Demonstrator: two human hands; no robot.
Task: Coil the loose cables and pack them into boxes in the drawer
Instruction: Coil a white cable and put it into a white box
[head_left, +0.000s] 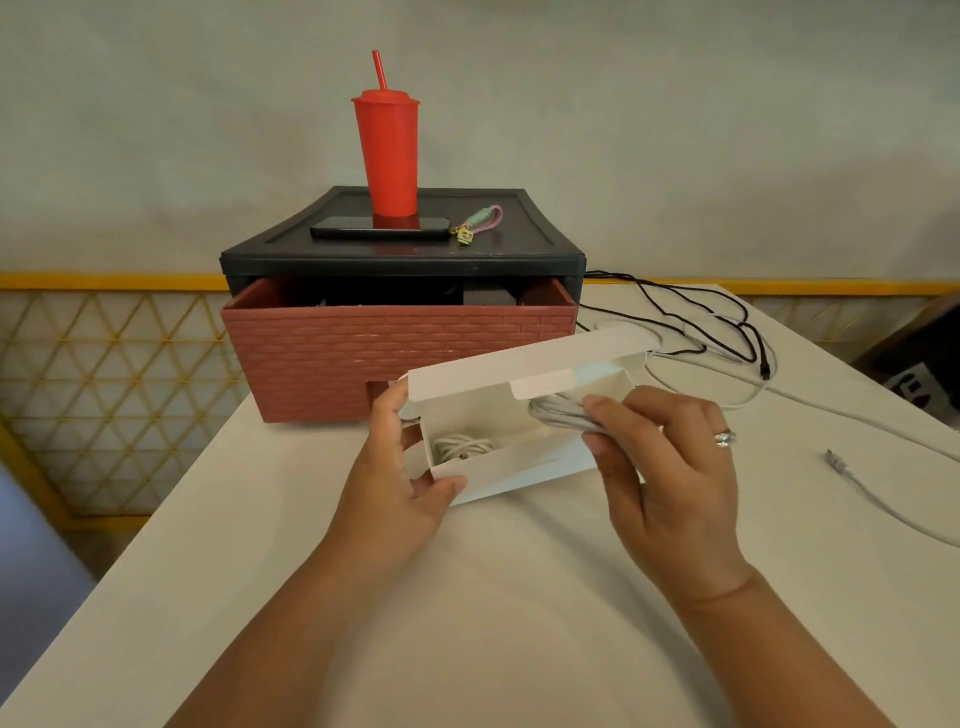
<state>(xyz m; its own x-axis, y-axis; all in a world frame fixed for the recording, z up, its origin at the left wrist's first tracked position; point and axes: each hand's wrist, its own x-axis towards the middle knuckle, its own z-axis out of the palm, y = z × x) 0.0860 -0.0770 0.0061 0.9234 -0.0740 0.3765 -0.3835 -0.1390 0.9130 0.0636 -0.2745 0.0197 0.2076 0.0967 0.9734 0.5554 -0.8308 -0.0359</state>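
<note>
Home-like room: tumbler (390, 150), phone (382, 227), keyring (475, 223) atop desktop drawer unit (535, 231).

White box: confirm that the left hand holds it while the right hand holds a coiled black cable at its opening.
Wrong in colour: the head view shows the coiled cable in the right hand is light grey, not black. The rest stands: the left hand holds the white box, and the coil is at its opening.

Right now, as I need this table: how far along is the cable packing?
Done: one white coil lies in the open box. In hand: the left hand holds the box while the right hand pinches a grey coil at its opening. Left: a black cable and white cables lie loose; the box is not yet in the open drawer.
</note>
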